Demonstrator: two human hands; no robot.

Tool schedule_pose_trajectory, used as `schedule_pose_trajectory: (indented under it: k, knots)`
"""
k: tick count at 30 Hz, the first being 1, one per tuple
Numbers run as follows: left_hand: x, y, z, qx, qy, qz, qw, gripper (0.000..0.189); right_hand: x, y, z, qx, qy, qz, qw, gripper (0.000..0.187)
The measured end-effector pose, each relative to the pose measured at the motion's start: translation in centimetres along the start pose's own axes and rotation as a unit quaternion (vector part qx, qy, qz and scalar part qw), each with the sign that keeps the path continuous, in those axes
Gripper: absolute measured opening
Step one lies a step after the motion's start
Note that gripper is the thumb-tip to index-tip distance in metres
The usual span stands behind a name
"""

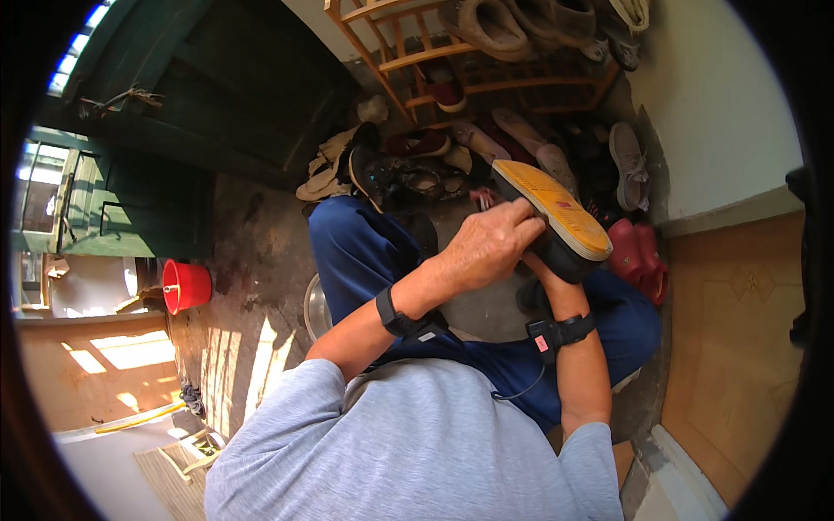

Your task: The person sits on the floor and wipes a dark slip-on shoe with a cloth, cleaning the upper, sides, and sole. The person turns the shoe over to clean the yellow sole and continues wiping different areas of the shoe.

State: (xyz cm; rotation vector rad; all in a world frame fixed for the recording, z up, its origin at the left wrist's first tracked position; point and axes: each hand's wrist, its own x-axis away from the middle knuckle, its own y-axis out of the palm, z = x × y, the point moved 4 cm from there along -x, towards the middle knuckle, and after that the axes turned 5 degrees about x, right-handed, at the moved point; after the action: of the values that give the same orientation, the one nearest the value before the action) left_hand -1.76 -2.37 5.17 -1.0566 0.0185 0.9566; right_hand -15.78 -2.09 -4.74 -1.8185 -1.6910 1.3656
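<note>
In front of me a dark shoe [554,215] is raised, its yellow rubber sole with white edging turned up. My right hand [535,262] supports it from below or inside; most of that hand is hidden by the shoe. Curled against the near side of the shoe is my left hand [498,238], knuckles up. A small pink and white item [483,197] shows just beyond its knuckles; whether my fingers grip it is unclear. Both wrists wear black strapped devices, and a cable hangs from the right one.
Many shoes [423,176] lie on the concrete floor ahead, below a wooden shoe rack [427,57] with slippers on it. Red rubber footwear [635,257] stands beside my right knee. Leftward are a red bucket [187,286], a metal basin [317,309] and a green door [143,202].
</note>
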Motion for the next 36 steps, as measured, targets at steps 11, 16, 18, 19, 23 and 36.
schedule_pose_trajectory:
  k: [11,16,18,19,23,36]
  knots:
    - [8.1,0.0,-8.0,0.839,-0.373,0.234,0.319,0.030,-3.1,1.1,2.1,-0.606,0.305,-0.032,0.734,0.037]
    - [8.6,0.2,-8.4,0.873,-0.294,0.200,0.334,0.031,-3.2,0.6,2.8,-0.749,0.337,0.005,0.571,0.039]
    - [8.7,-0.1,-8.5,0.856,-0.319,0.216,0.345,0.034,-3.2,0.3,2.9,-0.776,0.346,0.011,0.527,0.043]
    - [8.8,-0.4,-8.5,0.842,-0.341,0.232,0.349,0.036,-3.2,0.1,2.8,-0.800,0.348,0.003,0.489,0.044]
    - [9.2,-2.0,-8.3,0.695,-0.443,0.287,0.489,0.044,-3.5,-0.8,1.8,-0.884,0.297,-0.045,0.358,0.048]
    - [1.3,0.0,-3.5,-0.015,-0.091,0.164,0.982,0.047,-3.3,1.0,2.0,-0.916,0.248,-0.058,0.309,0.053]
